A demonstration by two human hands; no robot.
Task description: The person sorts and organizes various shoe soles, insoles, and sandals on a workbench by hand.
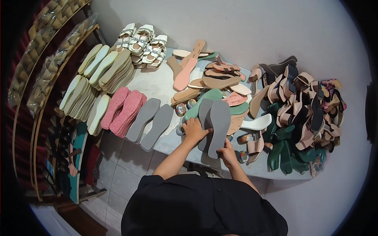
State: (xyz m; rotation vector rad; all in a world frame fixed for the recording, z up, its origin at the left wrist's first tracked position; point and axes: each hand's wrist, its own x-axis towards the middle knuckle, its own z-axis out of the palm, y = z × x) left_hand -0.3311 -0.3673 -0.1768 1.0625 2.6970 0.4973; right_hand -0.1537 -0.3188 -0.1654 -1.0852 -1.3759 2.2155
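Two grey shoe soles point(219, 125) overlap, tilted up in front of me over the near edge of the table. My right hand point(227, 153) is closed on the lower right edge of the front sole, thumb on top. My left hand point(193, 131) is at the rear sole point(204, 139), its thumb lying over the grey surface; its fingertips are partly hidden beside a green insole point(212, 96). Small round multicoloured pieces point(180, 109) lie near my left hand. To the left, more grey soles point(157, 128) are stacked in two piles.
Pink soles point(125, 114) and cream soles point(116, 72) stand in piles at the left, with white sandals point(141, 43) behind. Loose insoles point(185, 74) cover the middle. Sandals and straps point(295, 106) heap up at the right by the wall. A rack point(59, 63) curves along the left.
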